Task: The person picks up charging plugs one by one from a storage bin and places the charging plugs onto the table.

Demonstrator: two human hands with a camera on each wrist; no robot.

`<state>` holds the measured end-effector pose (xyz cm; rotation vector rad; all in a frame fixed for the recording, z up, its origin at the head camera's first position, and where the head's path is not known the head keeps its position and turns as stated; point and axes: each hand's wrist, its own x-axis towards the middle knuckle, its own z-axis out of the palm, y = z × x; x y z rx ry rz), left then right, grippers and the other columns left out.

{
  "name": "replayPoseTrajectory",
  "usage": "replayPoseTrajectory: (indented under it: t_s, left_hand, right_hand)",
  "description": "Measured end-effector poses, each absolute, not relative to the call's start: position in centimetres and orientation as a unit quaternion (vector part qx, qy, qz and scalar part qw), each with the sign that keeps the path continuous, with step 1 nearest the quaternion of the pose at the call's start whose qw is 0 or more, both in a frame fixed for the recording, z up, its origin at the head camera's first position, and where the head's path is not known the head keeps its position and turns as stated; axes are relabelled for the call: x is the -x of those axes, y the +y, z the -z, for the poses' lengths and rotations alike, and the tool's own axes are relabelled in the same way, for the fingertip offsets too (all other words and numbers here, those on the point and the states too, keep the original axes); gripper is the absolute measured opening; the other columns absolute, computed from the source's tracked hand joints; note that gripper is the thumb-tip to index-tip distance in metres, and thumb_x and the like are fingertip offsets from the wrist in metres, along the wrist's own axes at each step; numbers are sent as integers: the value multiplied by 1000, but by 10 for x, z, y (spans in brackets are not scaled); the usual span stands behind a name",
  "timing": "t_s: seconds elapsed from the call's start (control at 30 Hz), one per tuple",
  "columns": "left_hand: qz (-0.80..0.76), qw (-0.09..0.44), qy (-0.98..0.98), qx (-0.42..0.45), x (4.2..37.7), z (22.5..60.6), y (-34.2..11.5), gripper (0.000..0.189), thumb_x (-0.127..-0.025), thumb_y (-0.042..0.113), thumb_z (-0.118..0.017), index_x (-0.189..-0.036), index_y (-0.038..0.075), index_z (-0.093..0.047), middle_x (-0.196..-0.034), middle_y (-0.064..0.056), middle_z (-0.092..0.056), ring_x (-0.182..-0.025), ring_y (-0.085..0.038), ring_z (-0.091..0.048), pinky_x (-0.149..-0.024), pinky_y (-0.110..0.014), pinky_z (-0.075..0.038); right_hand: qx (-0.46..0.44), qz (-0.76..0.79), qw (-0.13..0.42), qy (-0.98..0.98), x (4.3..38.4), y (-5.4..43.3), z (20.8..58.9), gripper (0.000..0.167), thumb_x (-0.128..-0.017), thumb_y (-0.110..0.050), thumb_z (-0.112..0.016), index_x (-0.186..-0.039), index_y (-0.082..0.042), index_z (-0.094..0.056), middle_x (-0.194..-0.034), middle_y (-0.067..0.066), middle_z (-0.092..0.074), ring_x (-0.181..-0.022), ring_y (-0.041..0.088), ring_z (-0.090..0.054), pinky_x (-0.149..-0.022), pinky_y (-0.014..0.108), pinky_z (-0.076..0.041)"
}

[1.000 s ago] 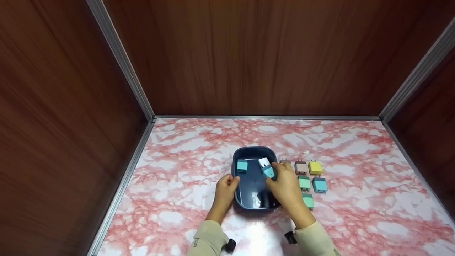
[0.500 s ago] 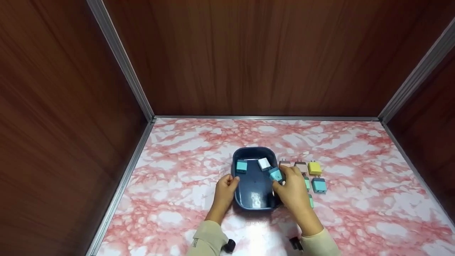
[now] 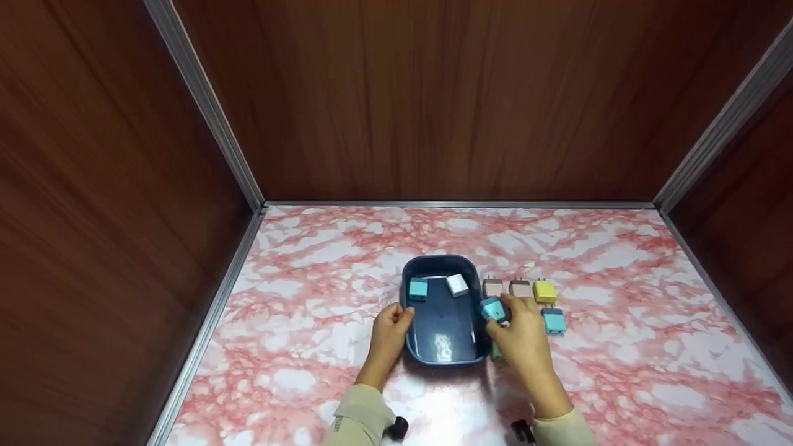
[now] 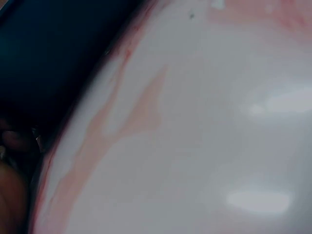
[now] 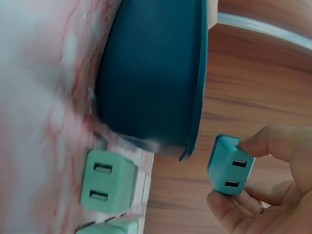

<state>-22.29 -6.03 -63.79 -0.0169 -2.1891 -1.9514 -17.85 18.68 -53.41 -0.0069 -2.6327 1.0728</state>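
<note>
Marbled pink-and-white worktop [image 3: 619, 371] fills the lower half of the head view, enclosed by brown wood-grain walls [image 3: 433, 93] with metal corner trim. A dark blue tray [image 3: 443, 356] sits at the centre of the worktop. Inside it, at its 12 o'clock end, lie a teal charger [image 3: 418, 288] and a white charger [image 3: 458, 285], apart from each other.

At 3 o'clock of the tray, chargers lie in rows on the worktop: two tan chargers [image 3: 493, 287] [image 3: 520, 288] and a yellow charger [image 3: 544, 291] in the far row, a blue charger [image 3: 552, 320] just behind the yellow one. The right wrist view shows two green chargers [image 5: 108, 182] [image 5: 112, 227] flat on the worktop beside the tray wall.

The left hand [image 3: 389, 337] grips the tray rim at the tray's 9 o'clock side, thumb over the edge. The right hand [image 3: 523, 341] pinches a held teal charger [image 3: 492, 308] between thumb and fingertips [image 5: 258, 145], clamped on it. This charger is raised just outside the tray's 3 o'clock rim, near the tan chargers, its two ports facing the wrist camera.
</note>
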Motion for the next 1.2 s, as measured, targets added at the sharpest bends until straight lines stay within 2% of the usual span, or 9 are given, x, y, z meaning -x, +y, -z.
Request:
replayPoseTrajectory:
  t_s: [0.1,0.33,0.5,0.7,0.93,1.2]
  left_hand:
    - [664,104,-740,5,225,642,-61,43,-96,11,-69,-66,2,-39,-58,5,-33,-53,-5,-32,-52,-21,-25]
    - [662,112,-741,9,224,643,-62,45,-95,16,-70,-65,10,-38,-58,8,-33,-54,-5,-33,-53,-21,-25]
    - [662,108,-742,7,225,644,-61,44,-96,15,-70,-65,13,-37,-58,10,-32,-54,-5,-33,-52,-21,-26]
    - [669,115,-734,3,226,645,-60,43,-95,11,-70,-65,9,-38,-58,8,-32,-53,-5,-32,-52,-21,-25]
    - [664,102,-740,5,218,627,-60,41,-96,7,-66,-66,-2,-39,-58,5,-33,-52,-3,-32,-51,-20,-24]
    - [669,109,-735,23,206,604,-60,40,-95,7,-67,-67,0,-40,-59,6,-34,-54,-3,-34,-52,-19,-27]
  right_hand:
    - [9,-381,147,-913,177,192,535,55,-79,-6,-77,-130,9,-62,-122,28,-60,-112,42,-60,-98,54,-48]
    - [26,-385,148,-910,171,202,537,56,-77,-4,-78,-130,8,-63,-121,30,-59,-111,44,-58,-98,56,-47]
    - [40,-381,146,-912,168,214,541,57,-78,-4,-78,-131,8,-62,-126,32,-57,-118,47,-55,-103,57,-44]
    - [58,-376,146,-913,163,227,543,57,-79,-5,-76,-131,10,-61,-127,33,-57,-118,46,-54,-103,56,-43]
    - [81,-377,133,-913,159,237,546,59,-81,-6,-73,-134,13,-57,-126,33,-54,-112,44,-55,-99,56,-45]
    - [105,-390,136,-904,156,246,552,61,-80,-4,-73,-136,12,-55,-130,32,-51,-115,45,-54,-101,55,-45]
